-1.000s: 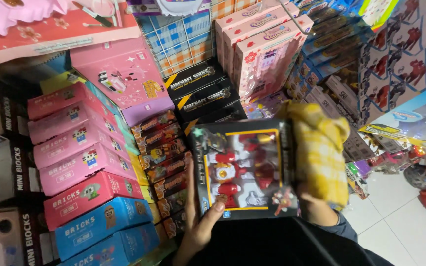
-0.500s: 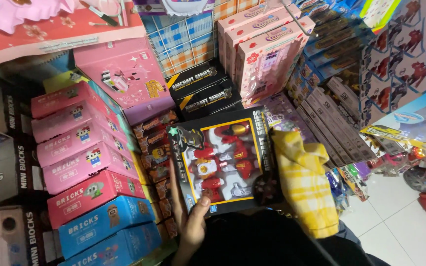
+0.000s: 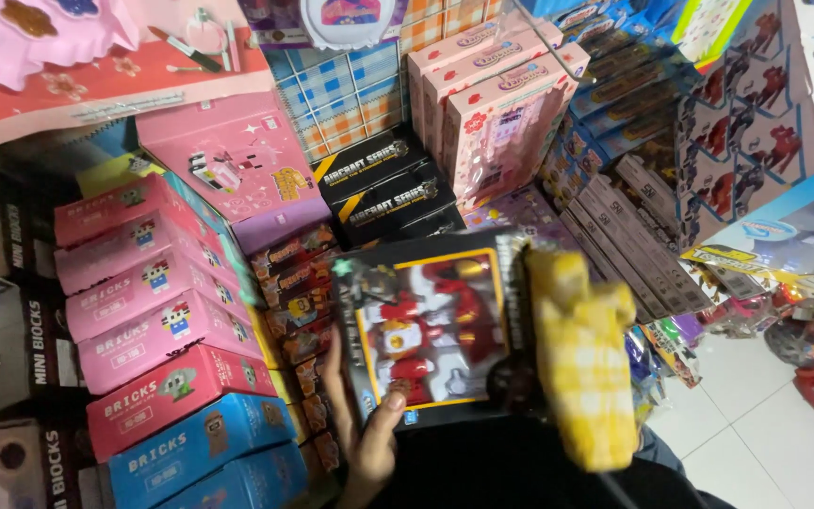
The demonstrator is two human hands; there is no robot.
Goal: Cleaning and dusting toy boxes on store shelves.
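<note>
In front of the stacked pink and blue brick boxes (image 3: 167,377), you hold a black toy box (image 3: 431,330) with a red robot figure behind its window, and your left hand (image 3: 369,438) has its fingers closed around the box's lower left edge, thumb on the front. At the box's right edge a yellow checked cloth (image 3: 584,363) covers your right hand, so its fingers cannot be judged. Just above the box lie two black boxes (image 3: 383,188).

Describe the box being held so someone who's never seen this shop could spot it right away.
Start from the stacked pink and blue brick boxes on the left and look right. The left hand grips the bottom edge of a black window box, a yellow checked cloth against its right side. Only it shows a red and white robot figure.
</note>
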